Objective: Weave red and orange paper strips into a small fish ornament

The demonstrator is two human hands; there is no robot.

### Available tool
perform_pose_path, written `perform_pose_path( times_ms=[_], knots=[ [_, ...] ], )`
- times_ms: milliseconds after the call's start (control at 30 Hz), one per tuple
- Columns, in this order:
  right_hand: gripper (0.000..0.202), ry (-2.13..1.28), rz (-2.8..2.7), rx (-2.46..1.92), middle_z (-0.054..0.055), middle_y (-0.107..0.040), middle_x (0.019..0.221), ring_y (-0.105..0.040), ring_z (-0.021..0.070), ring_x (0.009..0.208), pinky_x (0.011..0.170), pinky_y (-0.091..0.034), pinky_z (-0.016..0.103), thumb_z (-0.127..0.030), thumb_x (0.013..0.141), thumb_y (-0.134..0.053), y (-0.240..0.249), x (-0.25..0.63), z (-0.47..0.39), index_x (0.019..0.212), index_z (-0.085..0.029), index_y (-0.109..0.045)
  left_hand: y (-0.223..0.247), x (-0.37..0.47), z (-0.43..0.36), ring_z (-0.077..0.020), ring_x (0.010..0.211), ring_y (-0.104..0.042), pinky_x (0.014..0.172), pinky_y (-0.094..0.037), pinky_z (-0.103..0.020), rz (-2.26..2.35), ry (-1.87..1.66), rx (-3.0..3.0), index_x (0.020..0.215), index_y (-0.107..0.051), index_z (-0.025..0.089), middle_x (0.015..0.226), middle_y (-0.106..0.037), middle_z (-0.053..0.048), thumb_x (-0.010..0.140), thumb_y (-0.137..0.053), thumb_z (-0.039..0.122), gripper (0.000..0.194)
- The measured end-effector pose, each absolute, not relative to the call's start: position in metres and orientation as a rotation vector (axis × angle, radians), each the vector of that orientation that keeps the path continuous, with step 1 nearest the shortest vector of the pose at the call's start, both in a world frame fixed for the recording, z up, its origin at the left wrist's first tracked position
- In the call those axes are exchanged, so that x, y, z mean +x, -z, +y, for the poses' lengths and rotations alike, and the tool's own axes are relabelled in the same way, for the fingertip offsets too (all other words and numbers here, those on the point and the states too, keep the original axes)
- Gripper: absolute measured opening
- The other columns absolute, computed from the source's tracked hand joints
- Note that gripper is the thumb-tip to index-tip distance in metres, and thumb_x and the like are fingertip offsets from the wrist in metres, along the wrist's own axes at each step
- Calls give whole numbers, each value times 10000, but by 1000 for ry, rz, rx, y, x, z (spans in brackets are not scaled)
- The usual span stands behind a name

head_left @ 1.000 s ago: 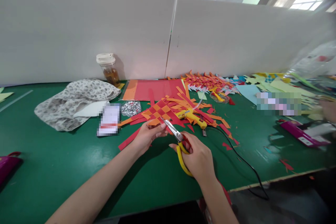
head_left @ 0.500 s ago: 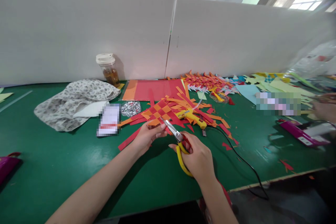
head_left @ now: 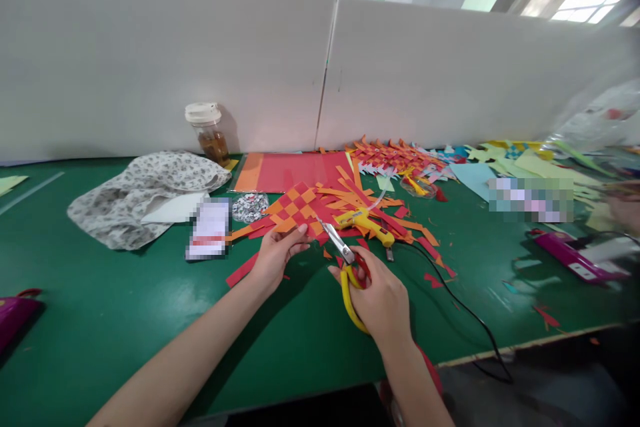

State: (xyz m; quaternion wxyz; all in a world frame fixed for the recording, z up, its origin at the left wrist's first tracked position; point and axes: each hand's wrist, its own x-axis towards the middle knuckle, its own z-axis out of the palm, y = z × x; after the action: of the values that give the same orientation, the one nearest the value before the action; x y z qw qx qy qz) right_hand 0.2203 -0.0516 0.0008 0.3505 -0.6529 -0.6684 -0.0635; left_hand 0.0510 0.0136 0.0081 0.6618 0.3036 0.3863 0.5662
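The left hand (head_left: 277, 253) pinches the near edge of a woven red-and-orange paper checkerboard (head_left: 299, 203) between thumb and fingers, holding it over the green tabletop (head_left: 160, 327) in front of the wearer. The right hand (head_left: 387, 297) is closed around the yellow-and-red handles of a pair of scissors (head_left: 344, 251) — the blades point up and left to the weave's right-hand edge, though whether they touch it I cannot tell. Just right of the weave, a yellow hot glue gun (head_left: 365, 223) lies among loose paper strips (head_left: 345, 197); a smartphone (head_left: 209, 230) rests to the left.
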Motion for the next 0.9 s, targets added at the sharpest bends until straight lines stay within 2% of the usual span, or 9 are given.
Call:
perform_pose_path(
  times_ms=[167,300,800,900],
  knots=[
    [394,191,-1805,-1658,48,-666,834,-615,158,650,545,-412,247,-478,757,-579,-3,219,-52,1036,-201,-601,-8,52,13,-139,648,-656,612,-536,-234,869,-1295,687,729,-677,95,665,-678,-43,618,-768,321,268],
    [420,153,-1817,-1657,30,-655,806,-598,141,620,556,-422,243,-502,743,-593,-4,219,-53,1039,-204,-600,-7,52,14,-133,614,-650,599,-536,-233,890,-1334,666,693,-656,90,605,-647,-25,605,-777,320,274],
    [393,120,-1844,-1647,30,-645,775,-591,139,609,556,-423,241,-470,756,-582,-4,219,-53,1039,-199,-606,-9,53,12,-147,651,-655,619,-533,-244,898,-1305,747,757,-688,98,669,-683,-49,619,-759,344,291],
    [417,139,-1815,-1652,42,-658,833,-607,149,652,567,-427,240,-500,750,-589,-3,220,-53,1036,-197,-603,-10,53,11,-137,631,-648,616,-532,-242,917,-1320,725,747,-678,100,647,-670,-36,611,-767,330,282]
  ],
)
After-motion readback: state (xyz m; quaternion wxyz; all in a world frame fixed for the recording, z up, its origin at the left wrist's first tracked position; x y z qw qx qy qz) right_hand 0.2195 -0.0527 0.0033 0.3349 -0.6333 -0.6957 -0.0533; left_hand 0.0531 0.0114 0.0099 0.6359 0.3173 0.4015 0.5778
